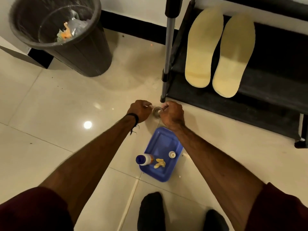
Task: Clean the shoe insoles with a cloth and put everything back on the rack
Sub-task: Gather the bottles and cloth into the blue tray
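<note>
Two pale yellow insoles [204, 47] [235, 55] lie side by side on the black shelf of the shoe rack [266, 90]. Both of my fists are close together over the floor by the rack's front leg. Between them stands a small round metal cup [156, 111]. My left hand [140, 110] has its fingers curled and pinches a small white piece at the cup's left side. A thin dark stick is pinched in my right hand [172, 114], its tip over the cup. A scrap of yellow cloth [160, 163] lies in the blue tray [164, 142].
The blue tray on the floor under my right forearm also holds a lying bottle [145, 159] and a white cap [172, 154]. A dark waste bin [83, 52] stands at the back left. The rack's metal leg [168, 52] rises just beyond my hands. My socked feet [150, 212] are below.
</note>
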